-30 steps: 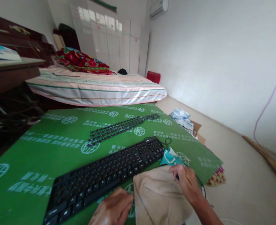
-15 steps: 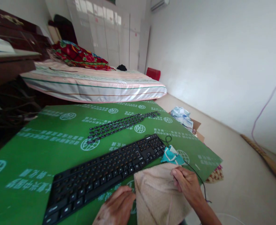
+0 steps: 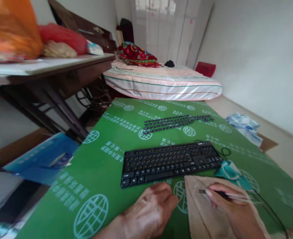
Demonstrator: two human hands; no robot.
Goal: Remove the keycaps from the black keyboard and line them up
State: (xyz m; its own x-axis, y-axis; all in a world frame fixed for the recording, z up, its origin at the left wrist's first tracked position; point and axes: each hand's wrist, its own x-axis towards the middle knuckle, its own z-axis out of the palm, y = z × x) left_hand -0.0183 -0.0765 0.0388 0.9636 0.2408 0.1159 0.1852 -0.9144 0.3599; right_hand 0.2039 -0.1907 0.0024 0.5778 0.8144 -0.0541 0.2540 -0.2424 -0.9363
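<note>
A black keyboard (image 3: 170, 161) lies on the green printed table cover (image 3: 99, 172). Just in front of it, my left hand (image 3: 152, 207) rests on the cover with its fingers curled under, nothing visible in it. To the right, my right hand (image 3: 232, 209) lies on a beige towel (image 3: 201, 199) and pinches a thin dark tool (image 3: 211, 192) that points left. A teal cloth (image 3: 230, 171) sits by the keyboard's right end, next to a black cable (image 3: 266, 202). Rows of loose black keycaps (image 3: 176, 121) lie farther back.
A dark wooden desk (image 3: 61, 71) with orange and red bags stands at the left. A blue box (image 3: 43, 157) lies under it. Behind the table there is a bed (image 3: 163, 83) with a red blanket. A cardboard box with plastic (image 3: 246, 124) sits on the floor at the right.
The view has swung left, bringing the desk and blue box into sight. My right hand now pinches a thin tool over the towel. My left hand stays beside the towel.
</note>
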